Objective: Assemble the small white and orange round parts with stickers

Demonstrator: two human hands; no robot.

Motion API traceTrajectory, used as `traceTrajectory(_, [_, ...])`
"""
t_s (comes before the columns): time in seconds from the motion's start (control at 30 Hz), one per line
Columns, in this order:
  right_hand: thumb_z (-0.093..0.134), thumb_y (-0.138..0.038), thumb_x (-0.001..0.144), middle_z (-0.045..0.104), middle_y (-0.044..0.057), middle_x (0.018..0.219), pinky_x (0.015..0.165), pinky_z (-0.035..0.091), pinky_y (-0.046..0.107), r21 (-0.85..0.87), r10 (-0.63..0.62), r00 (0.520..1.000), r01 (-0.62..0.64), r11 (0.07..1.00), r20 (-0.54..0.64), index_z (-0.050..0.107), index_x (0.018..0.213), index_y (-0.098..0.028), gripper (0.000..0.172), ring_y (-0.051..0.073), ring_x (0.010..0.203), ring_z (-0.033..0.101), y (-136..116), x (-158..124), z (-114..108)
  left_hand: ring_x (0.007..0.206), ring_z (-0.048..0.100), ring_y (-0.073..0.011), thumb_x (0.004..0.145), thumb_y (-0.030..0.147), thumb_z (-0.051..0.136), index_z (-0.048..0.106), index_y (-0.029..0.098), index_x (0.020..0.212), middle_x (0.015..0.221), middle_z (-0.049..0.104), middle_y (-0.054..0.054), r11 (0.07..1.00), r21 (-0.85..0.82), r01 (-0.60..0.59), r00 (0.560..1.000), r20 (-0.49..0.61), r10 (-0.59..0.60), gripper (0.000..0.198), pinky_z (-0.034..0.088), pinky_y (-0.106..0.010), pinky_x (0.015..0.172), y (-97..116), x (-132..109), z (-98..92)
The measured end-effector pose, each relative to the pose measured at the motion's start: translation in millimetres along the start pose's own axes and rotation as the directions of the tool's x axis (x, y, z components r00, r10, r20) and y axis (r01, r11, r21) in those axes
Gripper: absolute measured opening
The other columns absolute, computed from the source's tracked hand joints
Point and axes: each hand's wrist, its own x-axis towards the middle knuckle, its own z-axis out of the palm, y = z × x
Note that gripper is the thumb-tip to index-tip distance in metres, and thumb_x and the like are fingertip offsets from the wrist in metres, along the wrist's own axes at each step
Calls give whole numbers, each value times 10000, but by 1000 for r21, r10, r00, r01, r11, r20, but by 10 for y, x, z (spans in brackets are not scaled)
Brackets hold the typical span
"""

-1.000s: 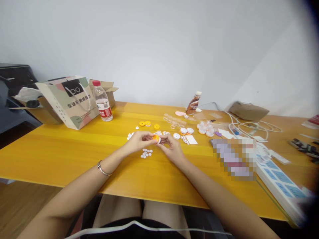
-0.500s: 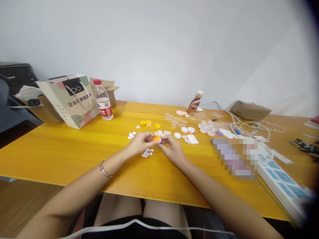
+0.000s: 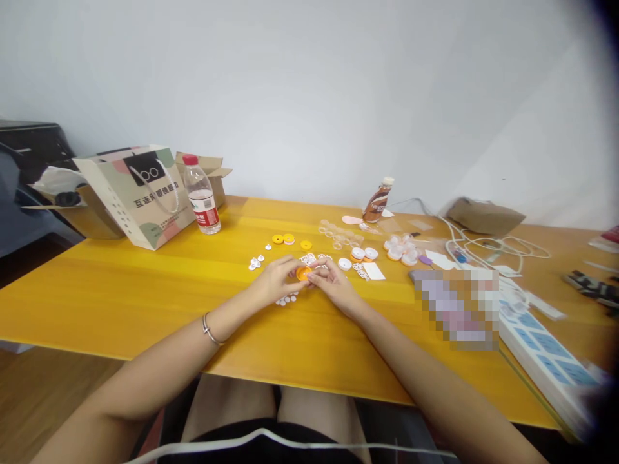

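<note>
Orange round piece (image 3: 304, 273) between both hands, just above the table (image 3: 145, 309)

Holds the orange round piece with the left hand (image 3: 279, 281), thumb and fingers clamped on its left side. Looks hollow, with the open side turned up toward the head camera. Has the right hand (image 3: 334, 287) at its right edge, fingertips gathered close together; cannot tell whether pinching the rim or merely touching it.

Wears a metal bracelet (image 3: 209, 330) on the left wrist. Just below the fingers, partly covered by the left hand, loose white discs (image 3: 287, 299). Just beyond the fingertips, white lattice pieces (image 3: 307, 258). Farther off, two yellow discs (image 3: 277, 239) side by side, and a third apart to the right. Left of the hands, small white pieces (image 3: 254, 263) in a loose group.

To the right, orange-and-white round cases (image 3: 371, 254), with a white card (image 3: 373, 270) lying near. Beyond, toward the wall, a brown bottle (image 3: 378, 204), slightly tilted in view. Far left, a paper bag (image 3: 138, 206) beside a red-capped water bottle (image 3: 204, 205).
</note>
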Motion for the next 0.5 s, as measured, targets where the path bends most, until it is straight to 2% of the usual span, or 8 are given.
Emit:
traceTrajectory(0.13, [626,-349,710,616,-45,639,682,464,267,-41,135,991,-134,990,9,478,863,-221,248,107,618,598,-34,-11,-84,698,520,-114,766,375,575,585,151,993,771,565,-26,999,-47,7,996,89,-3,320,432,-224,668,-7,-6,2])
traceTrajectory(0.27, [643,-338,699,633,-23,638,665,464,262,-46,214,975,-211,976,68,512,860,-200,250,104,602,597,-26,-13,-151,703,523,-109,770,366,572,580,162,1011,796,563,-27,996,-87,9,991,135,3,316,434,-218,663,-9,-18,19])
traceTrajectory(0.5, [669,-319,685,661,-9,727,698,471,241,87,227,970,-235,968,85,527,882,-210,266,95,670,619,-17,-1,-140,725,522,-122,770,332,571,578,147,963,803,569,-38,999,-47,-11,999,44,13,268,437,-240,693,0,-18,46])
